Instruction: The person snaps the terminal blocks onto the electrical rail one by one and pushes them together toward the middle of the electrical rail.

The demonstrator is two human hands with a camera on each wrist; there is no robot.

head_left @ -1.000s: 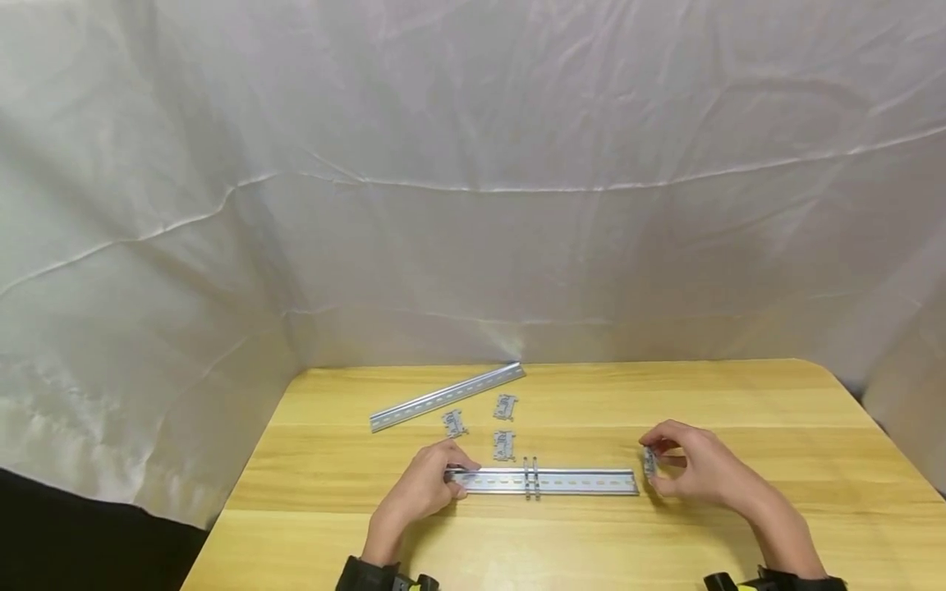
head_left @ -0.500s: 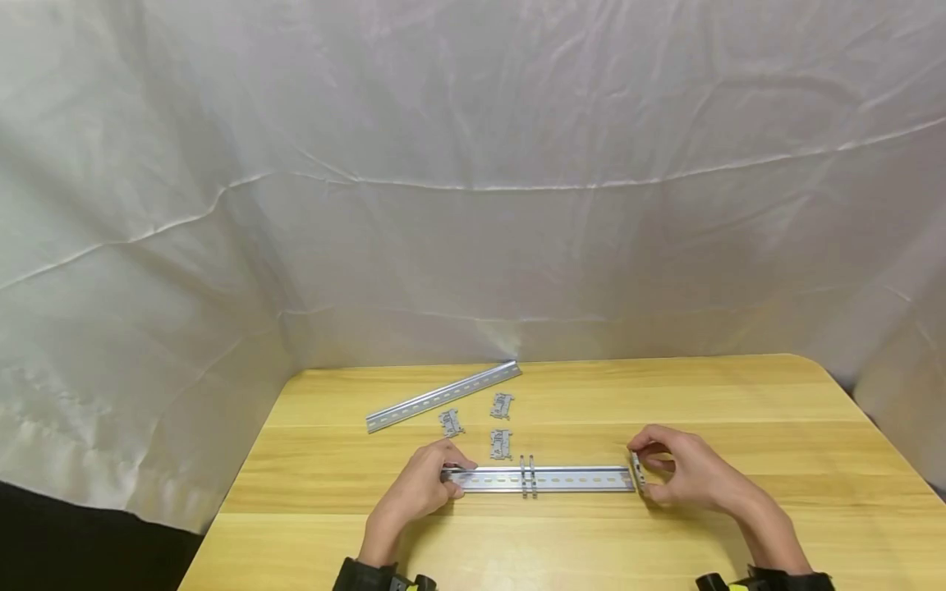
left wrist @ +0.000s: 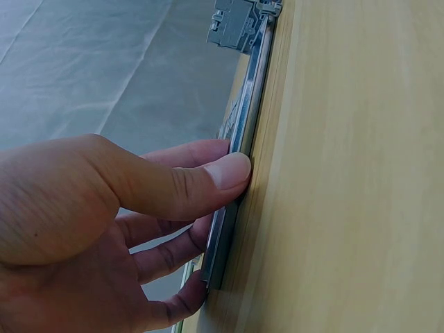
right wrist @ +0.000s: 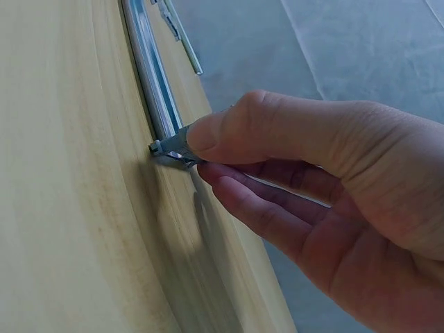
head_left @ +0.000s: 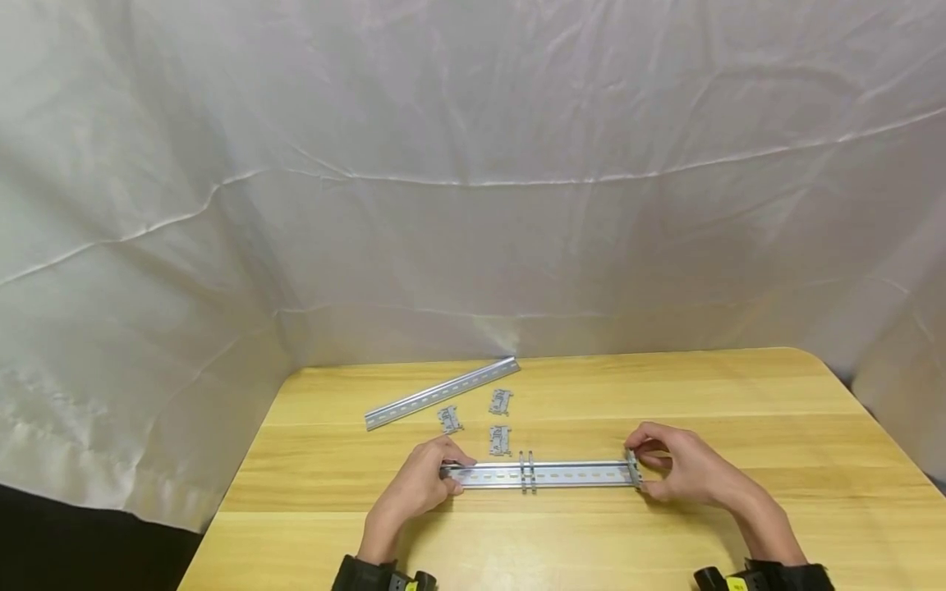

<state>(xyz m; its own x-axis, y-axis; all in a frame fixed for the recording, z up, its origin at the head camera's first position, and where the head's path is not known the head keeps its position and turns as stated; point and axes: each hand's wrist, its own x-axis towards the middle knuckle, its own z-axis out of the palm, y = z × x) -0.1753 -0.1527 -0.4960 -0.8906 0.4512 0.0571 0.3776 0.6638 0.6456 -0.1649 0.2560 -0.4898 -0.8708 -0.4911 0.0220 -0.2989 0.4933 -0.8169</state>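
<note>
A slotted metal DIN rail (head_left: 584, 474) lies across the table, with two grey terminal blocks (head_left: 527, 472) standing on it near its middle. My left hand (head_left: 423, 478) grips the rail's left end, thumb on the near edge and fingers on the far side. At the right end, my right hand (head_left: 683, 466) pinches another grey terminal block (right wrist: 178, 147) between thumb and fingers. That block stands across the rail's end and touches it; whether it is hooked on cannot be made out.
Beyond the rail lie several loose grey terminal blocks, one (head_left: 499, 441) close behind it. A second DIN rail (head_left: 443, 393) rests slantwise at the back left of the wooden table (head_left: 591, 542). Grey cloth (head_left: 473, 246) hangs behind the table.
My right hand has moved left, bringing its terminal block from beside the rail onto the rail's right end and turning it crosswise. My left hand has kept its grip.
</note>
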